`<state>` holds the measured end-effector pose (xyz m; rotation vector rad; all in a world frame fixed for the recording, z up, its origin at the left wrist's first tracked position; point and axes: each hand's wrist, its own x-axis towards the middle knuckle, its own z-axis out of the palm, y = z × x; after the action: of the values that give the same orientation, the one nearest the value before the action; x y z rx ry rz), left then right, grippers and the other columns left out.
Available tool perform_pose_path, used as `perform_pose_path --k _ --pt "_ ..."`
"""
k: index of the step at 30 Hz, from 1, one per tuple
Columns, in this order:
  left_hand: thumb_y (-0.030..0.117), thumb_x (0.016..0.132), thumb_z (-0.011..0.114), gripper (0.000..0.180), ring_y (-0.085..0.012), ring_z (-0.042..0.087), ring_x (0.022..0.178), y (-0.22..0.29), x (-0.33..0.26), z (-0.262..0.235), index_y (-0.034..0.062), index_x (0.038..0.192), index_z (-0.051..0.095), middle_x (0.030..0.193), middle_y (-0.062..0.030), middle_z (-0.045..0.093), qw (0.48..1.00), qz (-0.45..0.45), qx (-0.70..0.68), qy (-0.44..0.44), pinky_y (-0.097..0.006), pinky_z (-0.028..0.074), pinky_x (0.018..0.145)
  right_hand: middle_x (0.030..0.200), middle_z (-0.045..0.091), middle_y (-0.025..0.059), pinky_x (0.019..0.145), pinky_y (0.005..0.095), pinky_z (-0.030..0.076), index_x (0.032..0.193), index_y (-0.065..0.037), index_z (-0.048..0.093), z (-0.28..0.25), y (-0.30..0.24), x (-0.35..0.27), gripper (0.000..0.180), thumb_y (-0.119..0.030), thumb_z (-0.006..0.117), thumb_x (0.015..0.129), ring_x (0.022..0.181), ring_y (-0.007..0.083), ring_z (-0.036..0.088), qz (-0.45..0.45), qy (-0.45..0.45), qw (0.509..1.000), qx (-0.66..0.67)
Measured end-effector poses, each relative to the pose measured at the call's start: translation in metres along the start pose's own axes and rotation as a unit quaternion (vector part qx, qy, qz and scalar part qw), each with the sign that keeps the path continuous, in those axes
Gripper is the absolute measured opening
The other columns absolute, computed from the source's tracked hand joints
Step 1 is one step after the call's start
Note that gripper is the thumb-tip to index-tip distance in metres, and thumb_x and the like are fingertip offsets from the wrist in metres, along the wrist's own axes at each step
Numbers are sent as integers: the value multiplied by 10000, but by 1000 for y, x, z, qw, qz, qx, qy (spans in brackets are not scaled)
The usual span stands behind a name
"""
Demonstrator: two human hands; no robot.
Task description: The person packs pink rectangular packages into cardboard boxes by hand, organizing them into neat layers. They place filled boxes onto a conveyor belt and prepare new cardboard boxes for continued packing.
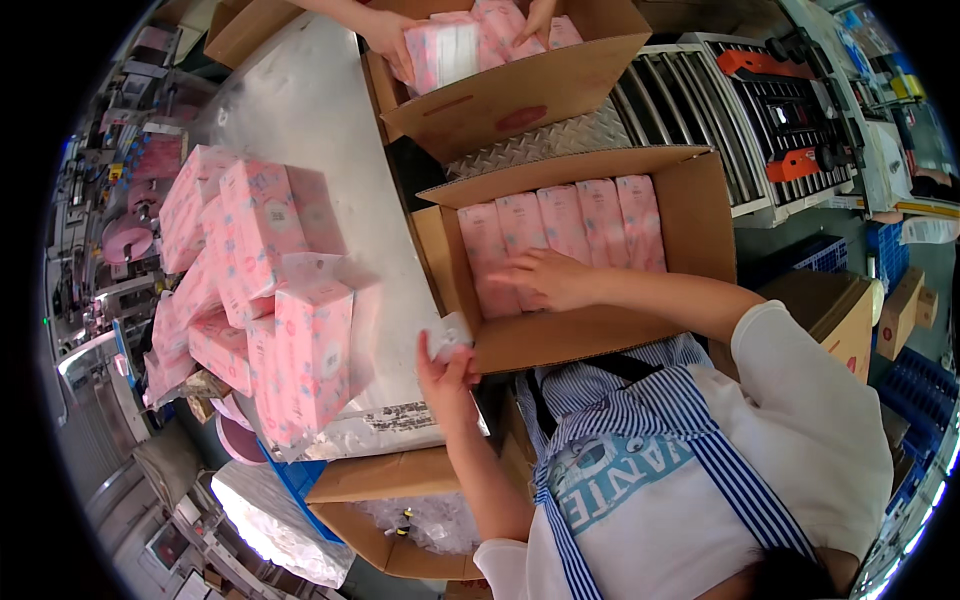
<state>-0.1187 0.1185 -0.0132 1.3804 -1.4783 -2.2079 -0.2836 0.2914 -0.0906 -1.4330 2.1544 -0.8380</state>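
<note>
My right hand (545, 280) lies over the pink packs in the near cardboard box (590, 345), fingers stretched out and touching their tops. Those soft pink tissue-like packs (565, 222) stand side by side in a row. Beside the box's left wall, above the metal table's edge, my left hand (448, 385) pinches a small whitish, translucent piece (450, 336), perhaps plastic film; its exact kind is unclear. Further left, a heap of similar pink packs (262, 225) with printed patterns lies piled on the metal table (375, 290).
Across from me, another person's hands (385, 38) handle pink packs in a second cardboard box (520, 105). A roller conveyor (685, 110) runs at the far right. Below the table, an open carton (375, 535) holds clear plastic scraps. More cartons (840, 320) stand at right.
</note>
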Motion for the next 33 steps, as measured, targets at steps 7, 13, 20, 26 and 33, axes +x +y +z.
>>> perform_pose_path --k 7,13,20,26,33 --pt "109 856 621 579 -96 511 669 33 18 12 56 1369 358 961 -53 602 985 38 155 -72 -222 419 520 967 624 71 867 396 432 936 -138 650 -5 9 6 217 -200 591 737 979 273 570 -9 71 997 -15" --pt "270 828 656 480 -264 560 1024 114 103 -194 -40 1181 554 1114 -200 574 641 400 566 330 -311 487 799 1065 625 164 878 431 457 1039 -46 664 84 132 -167 336 -241 592 775 1017 329 581 372 -254 881 -148" --pt "716 813 404 797 -278 646 775 177 170 -329 -30 913 668 848 -199 658 791 -121 554 231 -378 503 713 1107 584 169 857 429 466 1135 -35 583 38 47 -48 335 -208 555 850 999 358 572 189 -88 978 -6" --pt "517 784 651 679 -199 604 902 128 136 -299 15 1224 524 1070 -110 624 942 -82 322 -39 -309 478 790 1182 544 150 861 322 475 1317 -59 399 76 -75 114 532 -307 597 890 1038 221 567 146 13 899 413" --pt "173 695 772 851 -234 502 1155 92 81 -208 28 1388 301 1274 -118 499 983 19 140 -120 -348 432 940 1343 392 177 930 351 431 1457 -109 87 76 -148 145 982 -375 735 770 1213 257 437 248 -36 804 539"
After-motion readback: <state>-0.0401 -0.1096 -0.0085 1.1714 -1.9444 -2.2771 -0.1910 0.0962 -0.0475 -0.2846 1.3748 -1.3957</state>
